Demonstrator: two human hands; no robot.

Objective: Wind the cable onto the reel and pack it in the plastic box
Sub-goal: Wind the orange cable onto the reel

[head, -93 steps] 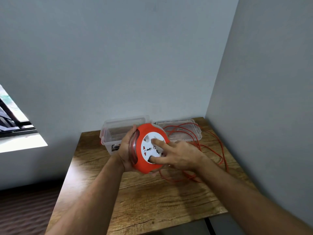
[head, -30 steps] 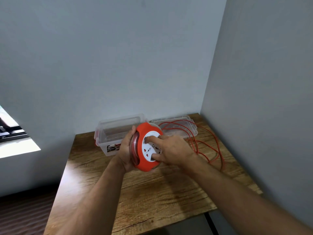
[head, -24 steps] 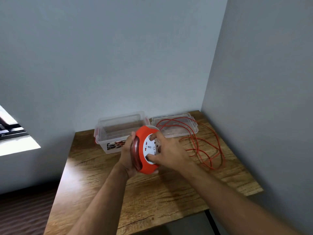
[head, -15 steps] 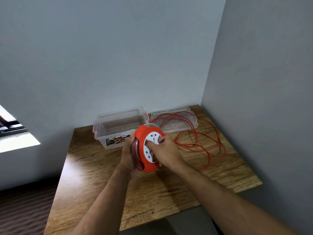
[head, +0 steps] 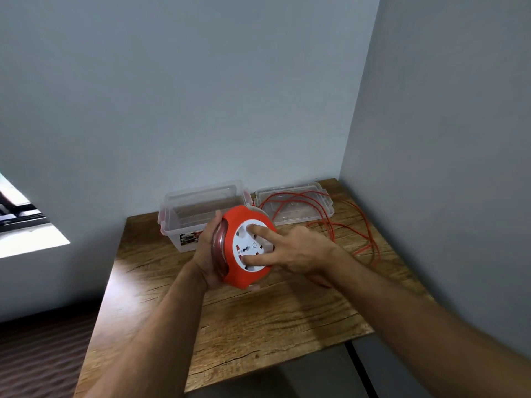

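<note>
An orange cable reel point(head: 233, 271) with a white socket face is held on edge above the wooden table point(head: 258, 326). My left hand point(head: 208, 254) grips its back and rim. My right hand point(head: 293, 249) presses two spread fingers on the white face. Loose orange cable point(head: 362, 234) lies in loops at the table's back right, partly over the box lid. The clear plastic box point(head: 201, 209) stands open right behind the reel.
The clear lid point(head: 293, 206) lies flat to the right of the box, against the back wall. Grey walls close the table's back and right side. The table's left and front edges drop to a dark floor; a bright window sits far left.
My right hand's fingers have shifted round on the white face, turning it. The loose cable loops have shrunk and moved toward the reel. The view has shifted a little.
</note>
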